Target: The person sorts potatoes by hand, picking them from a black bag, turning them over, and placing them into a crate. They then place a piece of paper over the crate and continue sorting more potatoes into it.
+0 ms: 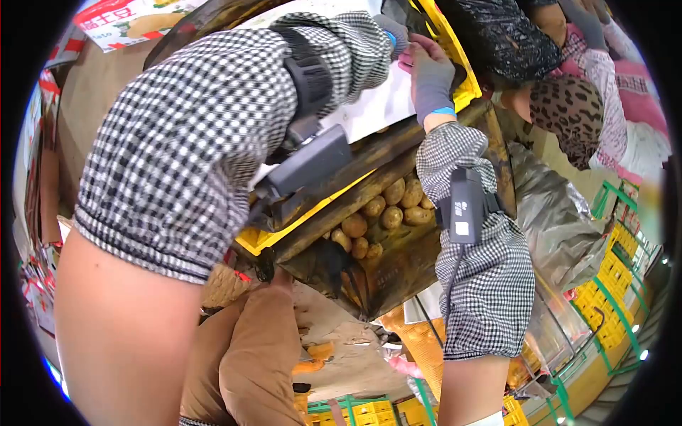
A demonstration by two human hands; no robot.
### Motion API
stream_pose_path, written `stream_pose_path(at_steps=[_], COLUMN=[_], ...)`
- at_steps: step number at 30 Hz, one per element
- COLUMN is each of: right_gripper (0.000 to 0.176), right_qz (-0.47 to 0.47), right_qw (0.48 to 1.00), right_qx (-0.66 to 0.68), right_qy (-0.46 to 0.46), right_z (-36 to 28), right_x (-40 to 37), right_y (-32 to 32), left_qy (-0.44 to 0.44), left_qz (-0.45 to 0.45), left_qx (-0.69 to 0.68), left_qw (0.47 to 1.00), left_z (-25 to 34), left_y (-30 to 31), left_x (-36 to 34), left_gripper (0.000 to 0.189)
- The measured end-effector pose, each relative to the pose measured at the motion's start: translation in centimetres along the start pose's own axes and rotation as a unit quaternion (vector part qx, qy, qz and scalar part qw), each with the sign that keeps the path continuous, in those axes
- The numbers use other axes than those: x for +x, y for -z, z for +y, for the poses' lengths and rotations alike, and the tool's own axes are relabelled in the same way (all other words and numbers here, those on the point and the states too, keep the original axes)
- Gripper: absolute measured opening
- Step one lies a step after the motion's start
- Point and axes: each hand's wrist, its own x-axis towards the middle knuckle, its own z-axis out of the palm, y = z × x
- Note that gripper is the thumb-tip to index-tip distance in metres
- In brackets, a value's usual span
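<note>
right hand (433,74), fingers bent, is right beside the left hand (396,32) over the white sheet (383,99), inside the yellow crate (467,91)! can't tell if either grips anything; loose potatoes (391,217) sit nearer the body.

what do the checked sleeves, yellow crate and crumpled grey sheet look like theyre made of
Checked sleeves: woven cloth, matte; they gather into soft folds.
Yellow crate: probably moulded plastic, smooth and fairly glossy, with an even colour and stiff rim.
Grey sheet: likely thin plastic film, shiny; sharp creases catch the light, though coated fabric is possible.
</note>
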Motion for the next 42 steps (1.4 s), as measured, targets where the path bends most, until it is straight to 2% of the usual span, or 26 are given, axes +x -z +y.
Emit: stream_pose_path(at_steps=[1,2,4,5,6,7,8,10,11,13,14,15,17,18,19,20,21,23,25,27,28,30,31,36,39,42], right_gripper=[0.024,0.024,0.04,0.04,0.049,0.058,0.055,0.041,0.038,0.035,0.027,0.021,0.031,0.027,0.025,0.028,0.031,0.035,0.036,0.026,0.022,0.062,0.071,0.026,0.013,0.017], right_qz=[0.03,0.032,-0.009,-0.008,-0.04,-0.073,-0.087,-0.042,-0.041,0.005,0.037,0.067,0.033,-0.089,-0.207,-0.082,0.012,-0.007,-0.04,-0.201,-0.187,-0.359,-0.394,-0.404,-0.47,-0.392], right_qw=[0.999,0.998,0.968,0.967,0.968,0.967,0.97,0.952,0.941,0.934,0.914,0.891,0.926,0.969,0.947,0.974,0.942,0.939,0.966,0.973,0.968,0.877,0.867,0.803,0.835,0.843], right_qx=[0.017,0.02,0.086,0.089,0.099,0.11,0.081,0.086,0.106,0.106,0.108,0.11,0.134,-0.052,-0.233,-0.098,0.195,0.258,0.162,-0.079,-0.022,-0.313,-0.299,-0.412,-0.122,-0.067], right_qy=[-0.042,-0.043,-0.236,-0.238,-0.228,-0.218,-0.211,-0.292,-0.32,-0.342,-0.39,-0.435,-0.352,-0.225,-0.08,-0.188,-0.272,-0.229,-0.197,-0.084,-0.169,-0.062,0.062,0.152,-0.257,-0.363], right_z=[-0.5,-0.9,-1.7,-1.8,-1.8,-1.2,-0.8,-0.3,0.7,0.8,0.7,-0.7,-0.6,1.6,3.8,2.2,1.3,0.8,-1.1,-1.1,-1.0,0.1,1.1,1.9,-2.2,-4.9], right_x=[-0.1,-0.2,-0.6,-0.5,0.1,1.0,2.2,5.2,6.4,6.4,6.9,6.5,5.4,7.1,8.9,7.2,5.6,3.4,-1.4,-7.9,-11.9,-18.2,-20.6,-22.2,-20.0,-17.3], right_y=[0.5,0.9,1.3,1.0,0.3,-0.3,-0.5,-1.6,-1.4,-1.4,-1.1,-1.8,-1.4,0.6,1.8,0.0,-1.6,-2.0,-2.5,-3.8,-5.7,-8.7,-10.3,-16.4,-15.1,-10.0], left_qy=[0.109,-0.034,-0.063,-0.091,-0.148,-0.066,-0.06,-0.156,-0.178,-0.134,-0.147,-0.141,-0.183,-0.205,-0.226,-0.244,-0.262,-0.214,-0.245,-0.248,-0.223,-0.159,-0.141,-0.063,-0.068,-0.082], left_qz=[0.012,0.088,0.121,0.155,0.041,-0.058,-0.058,-0.342,-0.302,-0.057,-0.205,-0.201,-0.113,-0.065,-0.014,0.032,0.078,0.078,0.044,0.09,0.065,0.057,0.075,0.096,0.07,0.098], left_qx=[-0.114,0.116,0.187,0.254,0.298,0.124,0.129,-0.145,-0.114,0.274,0.165,0.161,0.17,0.177,0.186,0.189,0.189,0.032,-0.102,-0.012,-0.001,0.071,0.093,0.16,0.192,0.181], left_qw=[0.987,0.989,0.973,0.95,0.942,0.988,0.988,0.915,0.93,0.951,0.953,0.956,0.962,0.96,0.956,0.951,0.943,0.973,0.963,0.965,0.973,0.983,0.983,0.98,0.977,0.975], left_z=[-0.4,1.9,2.5,2.4,4.1,5.3,5.4,5.3,5.6,7.8,8.6,7.6,5.2,4.1,3.1,2.1,1.5,2.8,0.1,2.2,2.6,2.9,3.6,3.3,1.6,1.8], left_y=[-0.3,-0.1,0.0,0.2,1.7,1.9,2.6,4.1,4.2,4.2,5.6,5.9,5.9,6.2,6.8,7.0,7.0,11.5,13.6,15.1,15.1,14.2,13.9,14.7,15.0,14.0], left_x=[0.9,-0.8,-2.3,-2.9,-4.6,-5.1,-5.8,-6.8,-7.6,-10.0,-11.6,-11.5,-11.3,-11.1,-10.9,-11.0,-11.2,-18.0,-19.8,-25.6,-27.0,-28.8,-29.0,-28.5,-28.6,-29.1], left_gripper=[0.028,0.032,0.03,0.03,0.031,0.027,0.027,0.028,0.028,0.027,0.024,0.024,0.024,0.025,0.026,0.028,0.03,0.018,0.015,0.032,0.031,0.027,0.026,0.029,0.03,0.03])
